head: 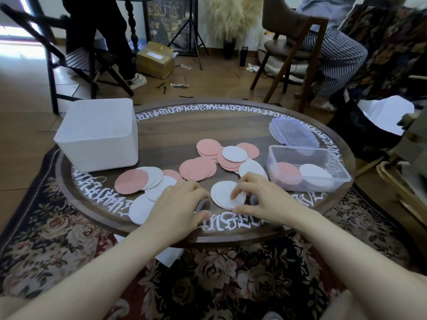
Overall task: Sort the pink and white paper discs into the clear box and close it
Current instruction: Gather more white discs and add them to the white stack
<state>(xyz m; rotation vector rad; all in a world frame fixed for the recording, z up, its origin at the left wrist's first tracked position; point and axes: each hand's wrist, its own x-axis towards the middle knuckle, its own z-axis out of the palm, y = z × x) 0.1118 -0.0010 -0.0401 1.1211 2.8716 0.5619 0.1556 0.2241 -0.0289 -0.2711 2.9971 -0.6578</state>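
Pink and white paper discs lie scattered over the round wooden table [175, 132]: a pink one [131, 181] at the left, a mixed pile [227, 153] in the middle. The clear box [323, 151] stands open at the right with a pink stack [286, 174] and a white stack [315, 173] inside. My right hand [261, 197] pinches a small white stack [224, 195] near the front edge, fingertips on top and thumb at its rim. My left hand [182, 204] is curled beside it, holding what looks like a pink disc edge [200, 205], mostly hidden.
The box's clear lid [293, 132] lies behind the box. A white square bin [97, 132] stands at the table's left. White discs [141, 211] overhang the front left rim. Chairs and seated people are beyond the table; a patterned rug lies below.
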